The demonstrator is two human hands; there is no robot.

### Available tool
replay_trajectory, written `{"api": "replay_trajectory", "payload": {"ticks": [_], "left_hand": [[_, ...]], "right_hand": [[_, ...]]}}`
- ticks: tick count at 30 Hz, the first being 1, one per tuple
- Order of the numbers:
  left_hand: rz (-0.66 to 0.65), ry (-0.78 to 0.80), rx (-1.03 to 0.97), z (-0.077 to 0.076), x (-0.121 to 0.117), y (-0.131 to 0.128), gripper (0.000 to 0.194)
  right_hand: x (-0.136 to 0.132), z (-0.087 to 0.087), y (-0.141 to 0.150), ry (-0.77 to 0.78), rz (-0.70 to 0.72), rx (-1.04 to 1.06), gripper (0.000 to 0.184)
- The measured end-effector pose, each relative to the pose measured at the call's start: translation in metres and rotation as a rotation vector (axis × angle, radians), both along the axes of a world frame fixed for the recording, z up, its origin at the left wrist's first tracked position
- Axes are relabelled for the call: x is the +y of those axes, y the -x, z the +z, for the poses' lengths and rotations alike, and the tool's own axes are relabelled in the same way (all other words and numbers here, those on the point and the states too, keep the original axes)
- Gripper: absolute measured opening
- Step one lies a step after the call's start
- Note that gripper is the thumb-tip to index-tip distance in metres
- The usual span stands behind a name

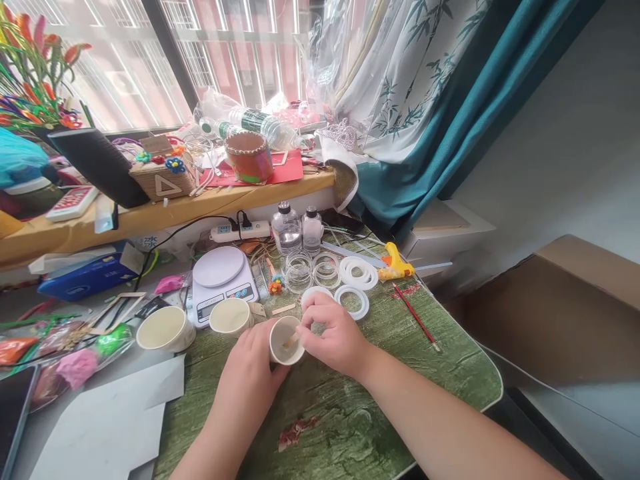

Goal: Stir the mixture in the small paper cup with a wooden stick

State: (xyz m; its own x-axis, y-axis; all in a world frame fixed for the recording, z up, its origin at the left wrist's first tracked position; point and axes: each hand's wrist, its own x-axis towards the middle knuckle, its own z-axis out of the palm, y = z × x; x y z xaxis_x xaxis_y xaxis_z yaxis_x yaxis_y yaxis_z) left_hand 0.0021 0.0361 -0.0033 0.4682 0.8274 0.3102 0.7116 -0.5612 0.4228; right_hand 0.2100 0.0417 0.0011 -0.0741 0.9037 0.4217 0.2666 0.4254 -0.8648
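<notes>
White cup (281,334) is below the frame's centre, over the green surface (345,427). A scale (219,267) stands left of centre. The left hand (254,355) curls around the cup, gripping it; the right hand (333,333), fingers pinched together, holds a small wooden stick (289,343) inside.

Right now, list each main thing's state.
Held cup, uncovered, in left hand
Wooden stick, inside that cup, pinched by right hand
Other cups, upright, uncovered
Two clear bottles, standing, capped
Scale, flat, readout illegible
Power strip, two plugs inserted
Glue gun, lying down
Pencil, lying flat
</notes>
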Motion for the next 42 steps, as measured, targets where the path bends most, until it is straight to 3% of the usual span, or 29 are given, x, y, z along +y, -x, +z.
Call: {"api": "replay_trajectory", "payload": {"ticks": [3,7,11,15,19,22,26,29,33,36,40,42], "left_hand": [[0.012,0.005,0.004,0.0004,-0.0005,-0.0006,0.05],[0.005,0.005,0.007,0.001,-0.0011,-0.0017,0.05],[0.005,-0.014,0.011,0.001,-0.0012,-0.0023,0.052],[0.001,0.0,0.013,0.0011,-0.0009,-0.0028,0.05],[0.016,0.027,0.017,0.0025,-0.001,-0.0028,0.051],[0.015,0.035,0.015,0.003,-0.0009,-0.0027,0.051],[0.02,0.022,0.013,0.0024,-0.0007,-0.0027,0.051],[0.02,0.022,0.014,0.0023,-0.0013,-0.0024,0.046],[0.026,0.0,0.006,0.002,-0.002,-0.0015,0.049],[0.018,-0.01,0.006,0.0013,-0.0018,-0.0005,0.049],[0.016,-0.002,0.005,0.001,-0.0015,-0.0001,0.048],[0.02,0.001,0.002,0.0013,-0.0018,-0.0005,0.048]], "right_hand": [[-0.0003,0.0008,0.0002,0.005,-0.058,0.009,0.018],[-0.0011,0.0008,-0.0001,0.018,0.035,-0.012,0.018],[-0.0003,-0.0004,-0.0013,-0.004,-0.076,-0.026,0.017],[0.0009,0.0006,-0.0028,0.007,0.089,-0.049,0.019],[0.002,0.0025,-0.0049,-0.012,-0.062,-0.058,0.018],[0.0019,0.0023,-0.0056,0.062,0.05,-0.013,0.02],[0.0003,0.0008,-0.0045,0.129,0.01,0.019,0.023],[-0.0008,0.0013,-0.0032,0.147,0.088,0.008,0.019],[-0.0014,0.0038,-0.0021,0.07,-0.007,-0.02,0.021],[-0.0023,0.0039,-0.002,0.107,0.102,-0.017,0.02],[-0.0032,0.0016,-0.0017,0.11,0.014,-0.028,0.02],[-0.0037,0.0009,-0.0012,0.154,0.038,-0.035,0.021]]}}
